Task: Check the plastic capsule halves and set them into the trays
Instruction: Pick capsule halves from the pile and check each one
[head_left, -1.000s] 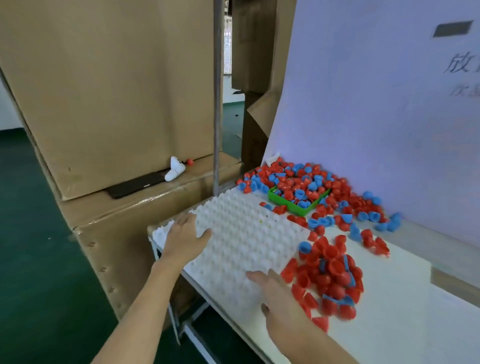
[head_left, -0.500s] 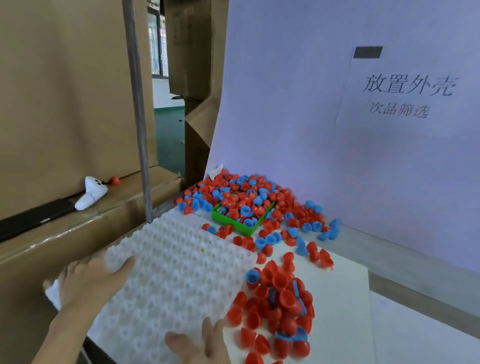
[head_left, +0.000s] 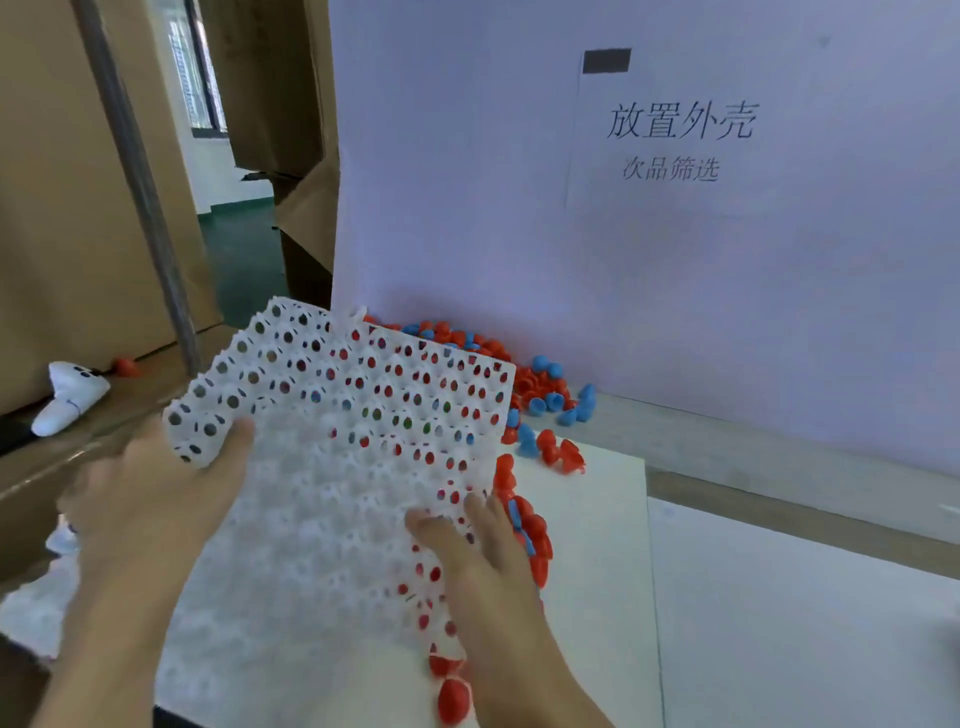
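Tray check: I see the white perforated plastic tray (head_left: 353, 415) raised and tilted, my left hand (head_left: 150, 499) gripping its near-left corner, thumb on top, my right hand (head_left: 478, 551) gripping its near-right edge. Red and blue plastic capsule halves (head_left: 524, 530) lie just beyond my right fingertips.

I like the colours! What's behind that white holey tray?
Red and blue capsule halves peek through the tray holes and past its right edge. The solid parts cover the rest of the pile.

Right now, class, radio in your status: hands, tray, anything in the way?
Left hand grips white tray corner; right hand holds near edge. Tray tilted up, sockets empty. Red and blue capsule halves heaped behind it.
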